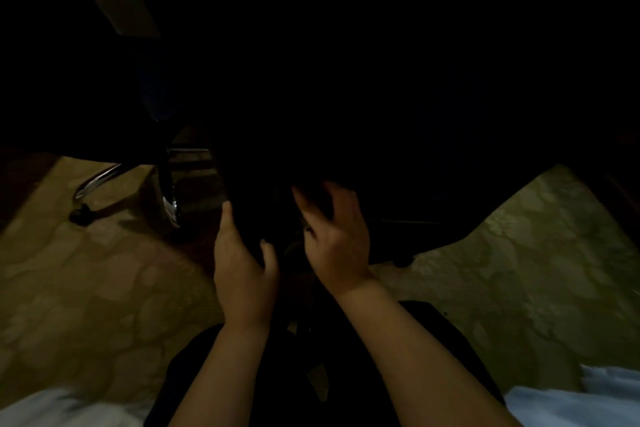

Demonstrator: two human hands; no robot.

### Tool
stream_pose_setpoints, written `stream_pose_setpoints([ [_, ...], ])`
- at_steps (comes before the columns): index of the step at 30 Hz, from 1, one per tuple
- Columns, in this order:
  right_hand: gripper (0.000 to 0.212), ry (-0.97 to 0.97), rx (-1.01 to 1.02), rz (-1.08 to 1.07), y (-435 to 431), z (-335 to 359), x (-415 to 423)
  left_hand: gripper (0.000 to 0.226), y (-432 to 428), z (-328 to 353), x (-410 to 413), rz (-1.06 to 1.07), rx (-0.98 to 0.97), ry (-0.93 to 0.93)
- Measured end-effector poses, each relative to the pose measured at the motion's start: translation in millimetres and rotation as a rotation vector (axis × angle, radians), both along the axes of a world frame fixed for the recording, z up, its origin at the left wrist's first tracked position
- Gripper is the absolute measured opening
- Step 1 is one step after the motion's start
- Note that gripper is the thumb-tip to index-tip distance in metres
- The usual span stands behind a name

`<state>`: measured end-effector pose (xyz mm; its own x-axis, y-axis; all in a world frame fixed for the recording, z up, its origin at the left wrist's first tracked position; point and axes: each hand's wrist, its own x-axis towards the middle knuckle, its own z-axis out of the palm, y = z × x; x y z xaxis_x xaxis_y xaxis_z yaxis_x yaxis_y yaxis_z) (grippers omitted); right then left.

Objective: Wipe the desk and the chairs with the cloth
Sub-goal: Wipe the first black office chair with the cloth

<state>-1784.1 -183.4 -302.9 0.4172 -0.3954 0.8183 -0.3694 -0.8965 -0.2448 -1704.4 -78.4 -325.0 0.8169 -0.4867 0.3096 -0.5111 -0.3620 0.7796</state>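
your left hand (pixel 242 264) grips the edge of the dark chair (pixel 311 149), fingers curled round it; your right hand (pixel 336 236) rests on it, grasp too dark to tell.

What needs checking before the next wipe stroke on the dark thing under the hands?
1. Cloth in hand: cannot tell, too dark around the right hand.
2. Left hand steadying the dark object: ok, it grips the edge.
3. Right hand on the surface: ok, it rests on the dark object.
4. Lighting: not ok, the surface is unreadable.
5. Chrome chair base apart from the hands: ok, off to the left.
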Motion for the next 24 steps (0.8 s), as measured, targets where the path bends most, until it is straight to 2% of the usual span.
stream_pose_setpoints([
  [2, 0.051, -0.043, 0.022, -0.085, -13.6, -1.0, -17.9, 0.067, 1.2, 0.9, 0.7, 0.019, -0.018, 0.023],
  [5, 0.047, -0.226, 0.178, -0.36, -42.7, 8.6, -59.3, 0.059, -2.3, 4.8, -2.1, 0.055, -0.102, 0.126],
  [6, 0.047, -0.267, 0.191, -0.393, -49.6, 12.6, -68.5, 0.057, -3.5, 5.3, -3.7, 0.072, -0.118, 0.117],
  [9, 0.047, -0.284, 0.163, -0.372, -48.2, 15.2, -61.0, 0.054, -4.4, 3.8, -6.9, 0.084, -0.097, 0.051],
  [12, 0.045, -0.284, 0.236, -0.254, -25.0, 14.0, -33.5, 0.056, -3.7, 2.9, -8.8, 0.055, -0.049, 0.045],
  [15, 0.043, -0.15, 0.168, -0.135, -18.3, 10.3, -34.4, 0.058, -2.3, 2.8, -7.7, 0.038, -0.047, 0.046],
  [18, 0.044, -0.037, 0.061, -0.21, -31.0, 6.6, -53.1, 0.055, -3.0, 3.4, -5.2, 0.043, -0.1, 0.1],
  [22, 0.05, -0.24, 0.208, -0.294, -34.9, 12.2, -56.5, 0.051, -2.2, 2.6, -3.6, 0.045, -0.169, 0.15],
  [24, 0.049, -0.272, 0.199, -0.246, -21.1, 17.1, -36.8, 0.052, -0.6, 2.9, -7.4, 0.045, -0.173, 0.179],
])
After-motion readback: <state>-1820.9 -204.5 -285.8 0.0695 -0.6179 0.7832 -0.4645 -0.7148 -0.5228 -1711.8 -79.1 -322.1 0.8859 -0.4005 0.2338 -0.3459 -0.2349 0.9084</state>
